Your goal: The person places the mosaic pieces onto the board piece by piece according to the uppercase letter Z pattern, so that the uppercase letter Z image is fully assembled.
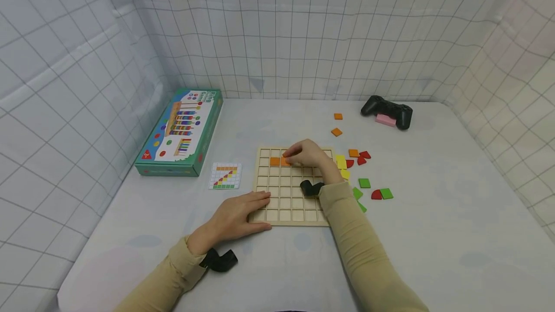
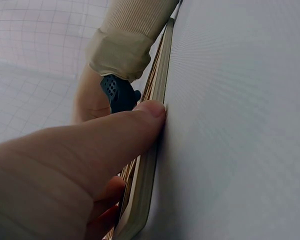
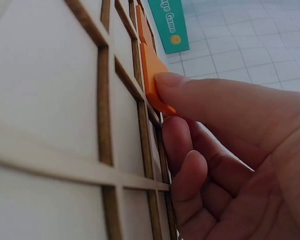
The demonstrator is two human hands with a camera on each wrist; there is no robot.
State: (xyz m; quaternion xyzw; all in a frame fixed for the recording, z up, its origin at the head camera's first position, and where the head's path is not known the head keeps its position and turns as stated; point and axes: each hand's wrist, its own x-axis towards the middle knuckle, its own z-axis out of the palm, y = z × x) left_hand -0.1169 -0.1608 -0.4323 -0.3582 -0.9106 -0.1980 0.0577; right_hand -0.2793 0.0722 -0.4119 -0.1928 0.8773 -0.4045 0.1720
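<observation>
A wooden grid board (image 1: 285,214) lies flat on the table, with an orange square tile (image 1: 274,161) in one of its upper cells. My right hand (image 1: 307,153) pinches another orange tile (image 3: 152,75) between thumb and fingers, at the cell just right of the first tile. My left hand (image 1: 236,215) rests at the board's near left corner, its fingers extended over the left edge. In the left wrist view the thumb (image 2: 151,111) touches the board's front edge. Left of the board lies a pattern card (image 1: 225,175) printed with orange, red, yellow and green shapes.
Loose orange, yellow, red and green pieces (image 1: 364,183) lie right of the board, some partly behind the right arm. Two orange tiles (image 1: 336,132) are farther back. A green game box (image 1: 179,131) stands back left; a black game controller (image 1: 387,111) and pink block (image 1: 385,120) are back right.
</observation>
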